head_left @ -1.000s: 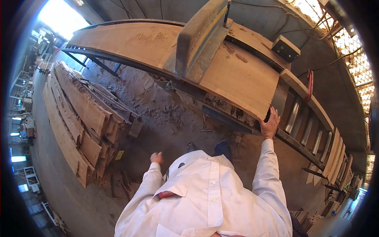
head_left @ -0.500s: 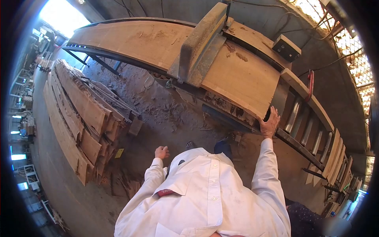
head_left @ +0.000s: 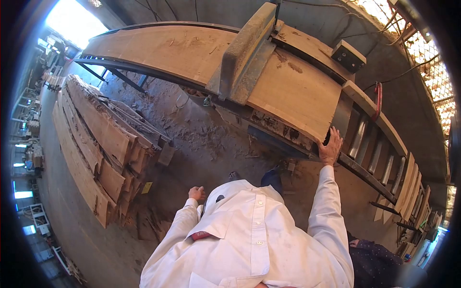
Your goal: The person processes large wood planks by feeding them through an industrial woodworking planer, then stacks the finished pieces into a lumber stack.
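A wide wooden board [head_left: 297, 103] lies on the machine bed and passes under a rusty metal guard [head_left: 242, 53]. My right hand [head_left: 330, 147] rests at the board's near right end, fingers spread over the edge of the metal table. My left hand [head_left: 196, 193] hangs in the air beside my body, its fingers curled; whether anything is in them is too small to tell. It touches neither the board nor the machine.
Rough planks [head_left: 91, 144] are stacked on the floor at the left. Metal rollers [head_left: 374, 156] run off at the right, with more boards [head_left: 409, 187] beyond. A black switch box [head_left: 349, 56] stands behind the bed. Part of another person in dark dotted clothing [head_left: 372, 264] shows at the lower right.
The view has shifted slightly. My right hand stays at the board's end, and my left hand is still curled beside my body. More of the other person's dotted clothing shows.
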Action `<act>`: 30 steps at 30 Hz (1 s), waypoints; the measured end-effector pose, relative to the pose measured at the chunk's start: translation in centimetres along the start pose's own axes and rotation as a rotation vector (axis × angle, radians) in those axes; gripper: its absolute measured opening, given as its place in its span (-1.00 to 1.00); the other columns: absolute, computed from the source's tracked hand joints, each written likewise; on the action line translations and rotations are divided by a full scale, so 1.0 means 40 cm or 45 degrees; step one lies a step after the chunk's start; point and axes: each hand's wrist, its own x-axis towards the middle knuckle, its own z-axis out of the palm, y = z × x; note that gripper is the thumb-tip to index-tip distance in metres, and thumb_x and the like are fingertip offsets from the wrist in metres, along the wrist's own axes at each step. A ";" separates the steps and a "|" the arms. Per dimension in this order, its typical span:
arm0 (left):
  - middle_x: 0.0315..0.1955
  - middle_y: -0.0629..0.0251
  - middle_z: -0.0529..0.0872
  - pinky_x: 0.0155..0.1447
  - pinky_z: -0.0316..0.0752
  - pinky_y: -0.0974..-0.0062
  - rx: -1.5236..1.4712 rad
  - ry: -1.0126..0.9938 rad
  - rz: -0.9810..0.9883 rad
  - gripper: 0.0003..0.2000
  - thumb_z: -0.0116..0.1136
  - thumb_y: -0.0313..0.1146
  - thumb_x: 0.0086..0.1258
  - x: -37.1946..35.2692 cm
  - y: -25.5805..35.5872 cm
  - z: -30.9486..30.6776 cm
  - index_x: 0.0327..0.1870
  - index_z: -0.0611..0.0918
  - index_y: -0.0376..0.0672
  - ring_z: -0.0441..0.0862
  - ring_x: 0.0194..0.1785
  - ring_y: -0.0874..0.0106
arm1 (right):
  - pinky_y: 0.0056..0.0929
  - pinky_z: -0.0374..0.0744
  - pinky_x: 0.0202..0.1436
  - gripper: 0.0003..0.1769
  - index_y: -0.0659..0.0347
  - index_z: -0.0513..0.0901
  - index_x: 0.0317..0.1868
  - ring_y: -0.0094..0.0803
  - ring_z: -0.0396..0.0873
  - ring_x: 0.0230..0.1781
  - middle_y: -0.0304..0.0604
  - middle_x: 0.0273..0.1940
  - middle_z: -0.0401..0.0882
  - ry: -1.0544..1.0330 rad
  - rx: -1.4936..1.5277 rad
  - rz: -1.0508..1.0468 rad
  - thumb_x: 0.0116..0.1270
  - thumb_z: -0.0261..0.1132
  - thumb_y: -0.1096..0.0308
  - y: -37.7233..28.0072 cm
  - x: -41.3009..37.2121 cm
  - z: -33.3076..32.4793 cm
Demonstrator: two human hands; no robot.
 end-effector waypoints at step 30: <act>-0.30 0.07 0.79 -0.40 0.69 0.38 0.145 -0.089 0.061 -0.72 0.19 -0.25 0.58 0.050 0.024 -0.058 -0.08 0.64 -0.37 0.77 -0.44 0.33 | 0.02 -0.08 0.73 0.10 0.04 0.44 0.47 -0.16 0.05 0.66 -0.18 0.59 0.25 0.030 -0.061 -0.014 0.19 0.11 -0.66 0.003 -0.001 0.006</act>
